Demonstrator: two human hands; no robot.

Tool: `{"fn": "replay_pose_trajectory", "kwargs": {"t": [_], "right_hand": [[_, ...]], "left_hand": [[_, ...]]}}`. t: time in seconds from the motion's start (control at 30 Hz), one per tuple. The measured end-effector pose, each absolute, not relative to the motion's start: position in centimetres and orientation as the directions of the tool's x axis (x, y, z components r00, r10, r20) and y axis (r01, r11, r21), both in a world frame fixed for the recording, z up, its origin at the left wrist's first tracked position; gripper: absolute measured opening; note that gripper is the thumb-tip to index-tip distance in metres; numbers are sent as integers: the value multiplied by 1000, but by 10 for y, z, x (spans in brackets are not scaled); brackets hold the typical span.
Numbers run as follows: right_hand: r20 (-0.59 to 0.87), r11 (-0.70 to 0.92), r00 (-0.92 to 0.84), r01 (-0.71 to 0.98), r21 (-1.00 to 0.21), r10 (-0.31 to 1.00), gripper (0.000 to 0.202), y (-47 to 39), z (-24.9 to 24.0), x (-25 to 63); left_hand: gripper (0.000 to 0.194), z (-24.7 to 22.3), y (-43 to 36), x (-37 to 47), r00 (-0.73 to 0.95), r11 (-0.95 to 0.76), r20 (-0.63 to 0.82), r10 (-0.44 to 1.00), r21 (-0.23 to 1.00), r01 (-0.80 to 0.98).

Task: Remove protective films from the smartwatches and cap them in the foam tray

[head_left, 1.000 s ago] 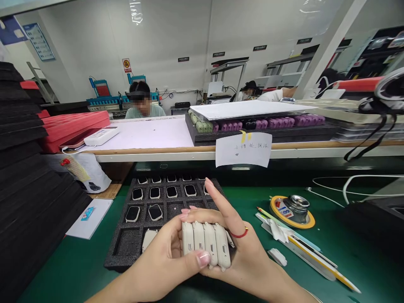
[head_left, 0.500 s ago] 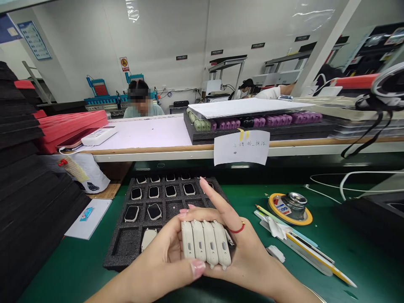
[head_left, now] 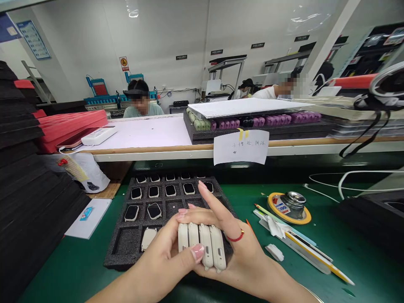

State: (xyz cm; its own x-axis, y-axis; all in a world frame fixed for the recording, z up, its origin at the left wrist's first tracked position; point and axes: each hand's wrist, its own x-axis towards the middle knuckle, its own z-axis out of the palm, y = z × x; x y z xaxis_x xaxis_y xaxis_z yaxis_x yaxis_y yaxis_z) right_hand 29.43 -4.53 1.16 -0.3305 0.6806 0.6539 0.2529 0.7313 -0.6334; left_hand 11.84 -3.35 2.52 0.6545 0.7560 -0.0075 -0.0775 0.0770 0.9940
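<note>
Several cream watch cases (head_left: 216, 248) stand side by side in a row between my two hands, in front of the foam tray. My left hand (head_left: 164, 256) is closed on the row's left end, its thumb lying across the front of the cases. My right hand (head_left: 243, 252) wraps the right end and underside, with its index finger pointing up and away. Behind them, a black foam tray (head_left: 121, 227) holds several watches with dark screens (head_left: 153, 192). One cream case (head_left: 149, 238) lies in a front pocket, partly covered by my left hand.
A tape roll with a metal-topped jar (head_left: 289, 207), pens and a white strip (head_left: 303, 244) lie at right. Black foam stacks (head_left: 38, 202) rise at left. A shelf (head_left: 151, 155) crosses behind, carrying a tray of purple and green cases (head_left: 277, 120). Co-workers (head_left: 143, 107) sit beyond.
My left thumb has moved up over the front of the left cases. The held row has shifted slightly left. A co-worker at the back right has moved into fuller view.
</note>
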Motion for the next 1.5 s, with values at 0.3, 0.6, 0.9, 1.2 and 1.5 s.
{"fn": "replay_pose_trajectory", "kwargs": {"t": [0.3,0.6,0.9,1.2,1.5], "right_hand": [[672,773,-384,278,-570,633,101,-43,11,295],[683,815,-444,315,-486,579,101,-54,19,300],[445,453,-162,14,-891,881,64,-48,24,311],[100,90,-400,-43,-995,911,107,-48,22,302],[517,569,-255,215,-794,817,115,-46,15,295]], "left_hand": [[53,17,-33,122,603,58,8,798,994,-89],[54,25,-34,130,481,-135,135,866,990,-35],[45,27,-37,125,517,-483,396,759,875,39],[39,20,-34,128,511,-689,574,640,723,51],[123,7,-33,126,512,-226,238,825,970,-86]]}}
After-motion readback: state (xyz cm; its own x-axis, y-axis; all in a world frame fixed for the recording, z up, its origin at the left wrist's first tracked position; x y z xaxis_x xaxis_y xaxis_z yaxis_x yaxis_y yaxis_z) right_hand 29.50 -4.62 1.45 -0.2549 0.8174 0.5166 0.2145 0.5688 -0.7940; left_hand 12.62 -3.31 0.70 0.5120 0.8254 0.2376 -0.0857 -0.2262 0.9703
